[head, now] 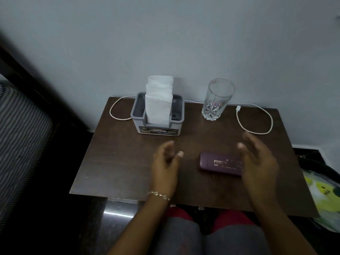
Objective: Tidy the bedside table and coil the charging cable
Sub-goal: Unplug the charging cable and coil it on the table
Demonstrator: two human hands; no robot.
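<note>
While both hands hover over the bedside table (119, 162) holding nothing, the step looks like a reach for the purple case (217, 163). Left hand (165, 162) has its fingers loosely curved and slightly apart, just left of the case. Right hand (257, 159) is blurred, fingers extended and loosely spread over the case's right end; contact cannot be told. Best to take the case by its long sides and set it square. The charging cable (259, 133) lies untouched, looping at both back corners and running behind the tissue holder (158, 126) and the glass (217, 102). For coiling, start from the plug end (238, 108) and draw it gently so the glass stays up. The holder's middle slot holds upright white tissues (159, 102); contents of its side compartments are unclear. The glass looks empty.
</note>
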